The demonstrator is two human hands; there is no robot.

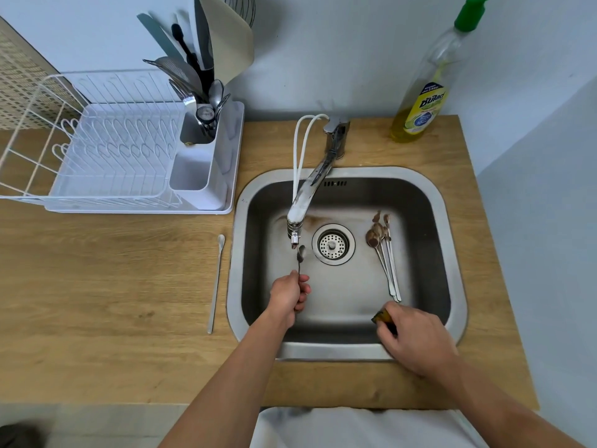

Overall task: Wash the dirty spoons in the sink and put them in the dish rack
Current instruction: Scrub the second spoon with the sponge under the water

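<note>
Landmark: the sink (pixel 452 286), a steel basin set into the wooden counter (pixel 113 270).

The left hand (pixel 290 297) is reaching over the near-left part of the sink, fingers curled closed around the handle of a spoon (pixel 300 258). The spoon's long axis is running near to far; the bowl is pointing away from the person, sitting just below the faucet (pixel 305 202) outlet, left of the drain (pixel 333 244). Whether water is running cannot be told.

The right hand (pixel 416 337) is resting over the sink's near-right rim, fingers bent down onto a dark sponge (pixel 379 318) with a yellow edge; mostly hidden under the hand.

The dirty spoons (pixel 384 253) are lying bunched on the sink floor, right of the drain. Long axes are running near to far with a slight slant; brown-smeared bowls pointing to the far side, handles toward the person.

One more spoon, the long spoon (pixel 216 282), is lying on the counter just left of the sink, axis near to far, bowl at the far end.

The dish rack (pixel 122 163) is standing on the counter to the far left of the sink, its cutlery holder (pixel 206 150) holding utensils. The soap bottle (pixel 420 101) is standing beyond the sink's far-right corner.
</note>
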